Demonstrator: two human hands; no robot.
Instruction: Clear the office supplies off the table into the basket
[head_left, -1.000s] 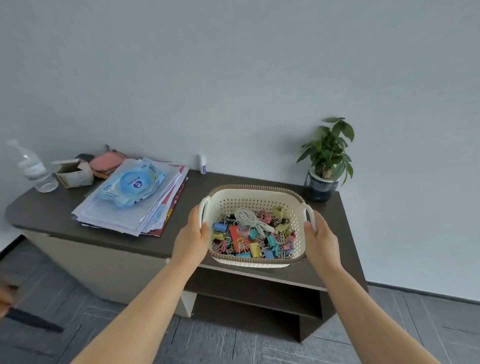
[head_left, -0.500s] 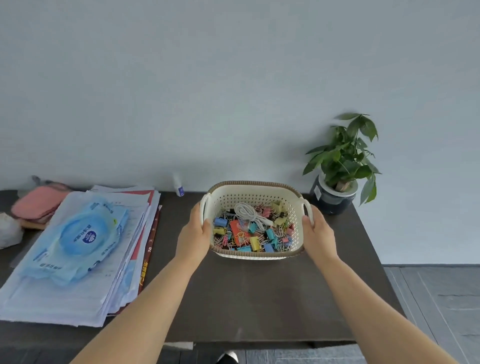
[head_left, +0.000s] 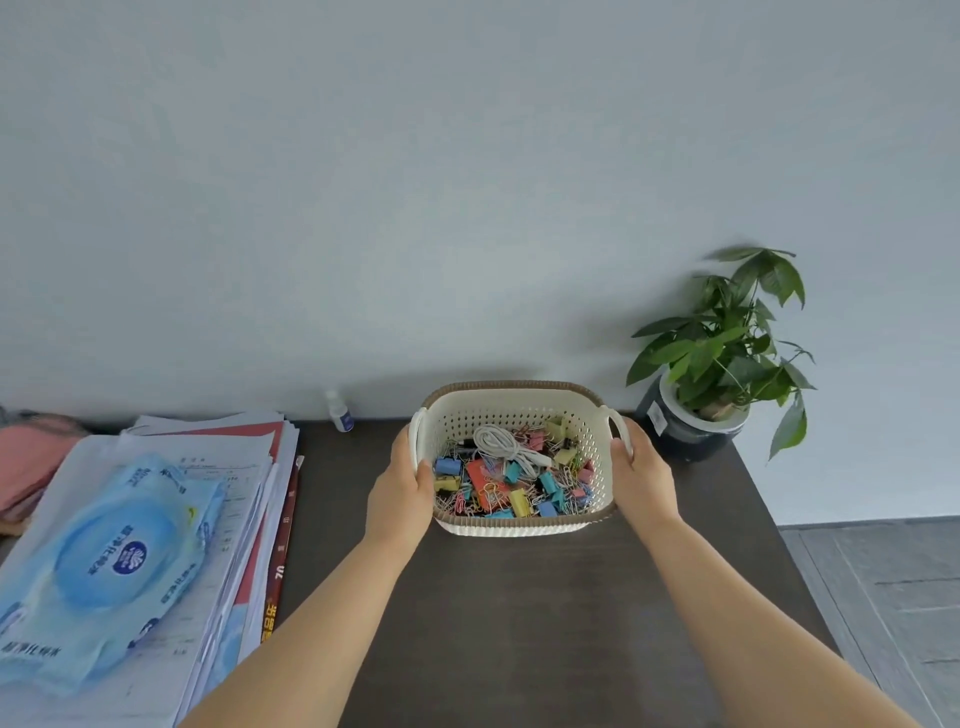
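Cream basket (head_left: 511, 526): on the dark bench (head_left: 519, 623), now farther back toward the wall than a moment ago.
Contents: coloured clips (head_left: 519, 501), white cable (head_left: 501, 441).
Left hand (head_left: 400, 493): closed on left handle.
Right hand (head_left: 641, 480): closed on right handle.
Arms: both outstretched.

Dark table (head_left: 519, 623) bears basket (head_left: 511, 525), paper stack (head_left: 228, 519), potted plant (head_left: 691, 431), small bottle (head_left: 340, 411)

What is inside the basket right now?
The basket holds a heap of coloured binder clips and loose paper clips, with a coiled white cable lying on top. The basket floor and anything beneath the heap are covered.
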